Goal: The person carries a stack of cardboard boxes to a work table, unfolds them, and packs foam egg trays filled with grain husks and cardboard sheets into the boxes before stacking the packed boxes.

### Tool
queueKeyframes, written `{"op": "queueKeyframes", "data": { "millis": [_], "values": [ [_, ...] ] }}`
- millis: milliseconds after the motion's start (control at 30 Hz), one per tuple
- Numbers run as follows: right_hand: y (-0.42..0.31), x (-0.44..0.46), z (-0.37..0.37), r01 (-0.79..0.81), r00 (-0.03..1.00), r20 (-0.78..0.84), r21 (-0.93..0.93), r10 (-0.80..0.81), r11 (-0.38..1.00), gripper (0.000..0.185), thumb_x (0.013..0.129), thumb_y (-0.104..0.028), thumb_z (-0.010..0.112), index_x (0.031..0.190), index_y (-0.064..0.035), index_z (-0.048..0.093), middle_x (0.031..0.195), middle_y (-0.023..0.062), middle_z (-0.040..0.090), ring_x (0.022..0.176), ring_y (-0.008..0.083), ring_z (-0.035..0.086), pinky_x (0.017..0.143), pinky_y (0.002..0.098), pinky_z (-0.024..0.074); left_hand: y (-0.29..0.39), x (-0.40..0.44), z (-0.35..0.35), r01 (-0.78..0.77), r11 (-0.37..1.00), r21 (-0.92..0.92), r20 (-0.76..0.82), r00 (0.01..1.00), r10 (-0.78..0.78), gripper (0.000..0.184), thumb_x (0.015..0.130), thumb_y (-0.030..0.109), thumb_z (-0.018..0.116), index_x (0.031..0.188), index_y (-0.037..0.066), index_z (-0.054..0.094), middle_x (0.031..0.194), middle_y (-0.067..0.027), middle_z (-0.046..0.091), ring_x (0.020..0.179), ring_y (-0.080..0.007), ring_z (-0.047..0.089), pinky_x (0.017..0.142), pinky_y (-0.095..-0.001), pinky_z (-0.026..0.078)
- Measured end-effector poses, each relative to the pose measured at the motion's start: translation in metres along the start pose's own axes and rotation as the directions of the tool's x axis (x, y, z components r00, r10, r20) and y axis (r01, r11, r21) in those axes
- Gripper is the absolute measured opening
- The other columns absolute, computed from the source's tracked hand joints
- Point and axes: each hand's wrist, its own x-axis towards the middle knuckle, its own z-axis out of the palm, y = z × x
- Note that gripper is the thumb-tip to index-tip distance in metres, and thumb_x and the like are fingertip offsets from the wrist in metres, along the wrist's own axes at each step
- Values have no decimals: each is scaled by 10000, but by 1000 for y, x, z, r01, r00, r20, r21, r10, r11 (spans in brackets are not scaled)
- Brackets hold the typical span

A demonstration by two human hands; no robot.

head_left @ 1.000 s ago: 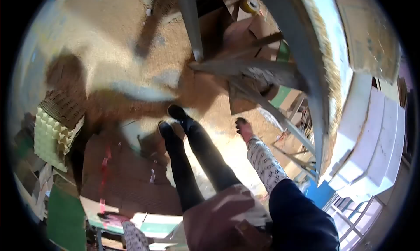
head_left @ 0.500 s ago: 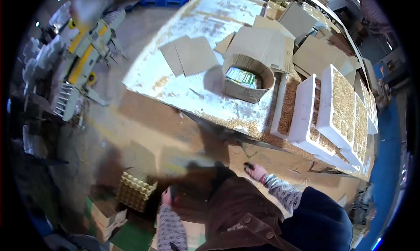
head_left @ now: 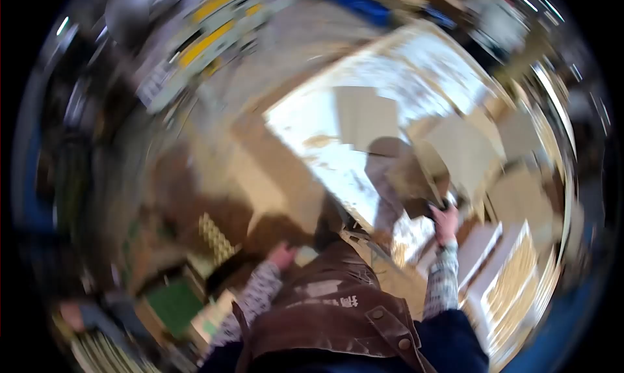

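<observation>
My right hand (head_left: 446, 222) is at the rim of a small brown cardboard box (head_left: 413, 181) on the white-topped table (head_left: 305, 135). Its fingers look closed on the box's near right edge, with dark coverings at the fingertips. Motion blur hides what is inside the box. Low beside my brown apron (head_left: 318, 308), my left hand (head_left: 282, 256) hangs over the floor, its fingers smeared. Egg trays (head_left: 218, 239) stand left of it.
Flat cardboard (head_left: 367, 116) and larger cartons (head_left: 465, 152) lie on the table. White foam trays (head_left: 500, 275) with tan filling line its right side. Yellow-and-grey machinery (head_left: 208, 41) stands at upper left. An open box with a green inside (head_left: 175, 308) sits at lower left.
The view has turned and blurred. My right hand has moved from beside the table up to the small cardboard box. My left hand remains low by the apron.
</observation>
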Motion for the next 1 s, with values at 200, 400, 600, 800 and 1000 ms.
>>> {"op": "queueKeyframes", "data": {
  "millis": [200,400,600,800,1000],
  "values": [
    [-77,144,1,-18,985,171,268,-29,963,462,779,-157,669,1174,24,512,1084,128,588,895,216,589,790,324,508,22,-112,-146,230,906,-356,-573,712,-406,406,840,401,509,1047,62,595,998,-177,609,973,-324,559,834,-402,439],
    [-102,286,96,-267,948,213,139,235,954,457,820,-219,637,1169,45,505,1082,120,586,885,180,563,767,303,483,-99,-189,6,497,432,-753,-135,527,-839,435,826,432,514,1071,83,602,1019,-167,620,972,-322,577,847,-392,449],
    [-94,254,213,17,605,720,413,-339,910,436,844,-253,591,1195,-15,487,1099,113,577,940,257,563,822,411,487,-119,-289,151,369,-22,-929,155,336,-929,388,816,392,549,931,33,638,850,-108,649,779,-201,608,723,-337,468],
    [-137,-161,410,751,87,951,132,-296,647,611,820,-191,590,1342,-14,329,1303,146,434,1187,241,412,1016,328,294,-192,-345,291,-418,-395,-818,392,98,-915,407,802,365,627,939,-18,635,777,-33,613,683,-136,529,606,-288,419],
    [-161,-460,504,770,-423,839,134,342,623,696,766,-245,677,1352,-97,332,1214,127,517,1097,225,500,944,349,383,-212,-331,401,-618,-372,-692,467,9,-884,677,781,388,651,1242,-58,433,1171,-149,533,1039,-203,504,881,-315,398]
  ]
}}
